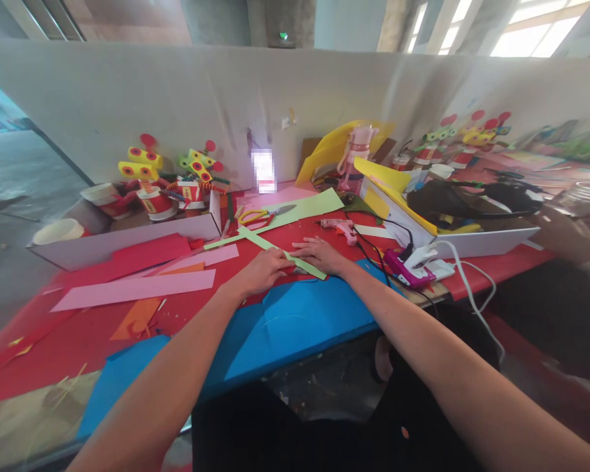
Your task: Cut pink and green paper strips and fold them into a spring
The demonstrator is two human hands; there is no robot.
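Observation:
A narrow light green paper strip [261, 241] lies slantwise on the table under both of my hands. My left hand [268, 270] is closed at the strip's near edge, its fingertips bent together on the paper. Flat across the strip's right part rests my right hand [320, 254], fingers stretched out toward the left and slightly apart. Just beyond the hands is a wider light green paper sheet [312, 207], with yellow-handled scissors [258, 215] on its left side. A pink glue gun [341, 229] lies beyond my right hand.
Blue paper [305, 308] covers the table's near edge. Pink strips [137, 290] and orange scraps lie to the left. A white box [128, 239] holds paper-cup figures. On the right are a purple power strip [409, 267] with cables and another box [486, 241]. A person's arm shows far right.

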